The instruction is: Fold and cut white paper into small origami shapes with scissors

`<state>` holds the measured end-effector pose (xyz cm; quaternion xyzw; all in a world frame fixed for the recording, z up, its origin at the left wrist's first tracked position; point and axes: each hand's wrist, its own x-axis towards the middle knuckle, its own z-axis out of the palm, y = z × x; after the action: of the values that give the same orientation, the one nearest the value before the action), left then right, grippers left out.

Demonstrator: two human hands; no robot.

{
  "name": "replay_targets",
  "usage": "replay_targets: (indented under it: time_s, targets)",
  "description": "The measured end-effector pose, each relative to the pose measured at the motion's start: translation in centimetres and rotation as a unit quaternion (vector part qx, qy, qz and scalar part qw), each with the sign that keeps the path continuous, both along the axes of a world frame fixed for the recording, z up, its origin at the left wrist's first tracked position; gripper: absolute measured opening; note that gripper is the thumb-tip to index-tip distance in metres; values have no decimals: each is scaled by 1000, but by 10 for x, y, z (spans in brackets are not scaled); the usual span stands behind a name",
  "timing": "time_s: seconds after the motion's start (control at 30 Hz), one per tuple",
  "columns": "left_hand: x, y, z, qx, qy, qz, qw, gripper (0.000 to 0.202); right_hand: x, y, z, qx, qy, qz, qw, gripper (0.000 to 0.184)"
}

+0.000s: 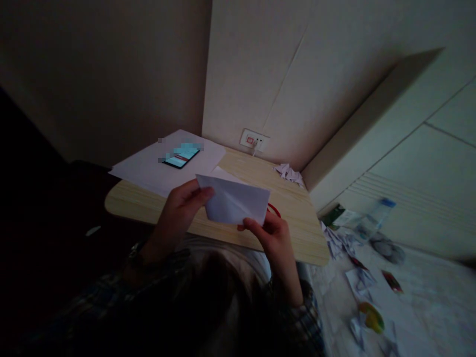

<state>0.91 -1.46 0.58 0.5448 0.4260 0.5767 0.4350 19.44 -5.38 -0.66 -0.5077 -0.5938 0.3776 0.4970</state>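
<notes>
Dim light covers a pale wood-grain table (290,233); at ten o'clock, flat white sheets (148,171) carry a lit phone (181,157). Left hand (178,210) pinches the folded paper (234,201) at its nine o'clock corner, thumb on top. Right hand (273,233) grips its five o'clock edge. Crumpled scraps (290,173), perhaps folded paper, lie at two o'clock.

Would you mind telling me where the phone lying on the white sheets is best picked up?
Probably by its two long edges, coming from above. The phone lies flat, screen up, on the white sheets, beyond both hands, so its narrow sides seem the only parts fingers could pinch; its face offers no hold.
</notes>
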Motion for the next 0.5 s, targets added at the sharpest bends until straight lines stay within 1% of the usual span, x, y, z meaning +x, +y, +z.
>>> replay_targets:
  time_s: [0.07,0.13,0.23,0.27,0.33,0.37,0.5]
  targets:
    - [1,0,-1,-4,13,-14,1000,18,1,2,-2,-21,-24,20,999,13]
    - [3,-1,0,-17,43,-43,998,19,2,1,-3,-9,-26,5,1000,17]
    - [6,-3,1,-42,58,-89,994,16,1,-3,-1,47,-22,-37,998,26]
    - [7,-4,1,-48,52,-105,992,15,0,-5,1,70,-27,-36,997,27]
    - [9,-5,0,-52,41,-124,990,14,0,-8,5,116,-50,-14,992,29]
    - [10,-6,0,-48,40,-118,991,15,0,-10,6,136,-67,2,988,32]
    - [12,-7,2,-14,56,-50,997,26,2,-13,8,202,-143,51,968,47]
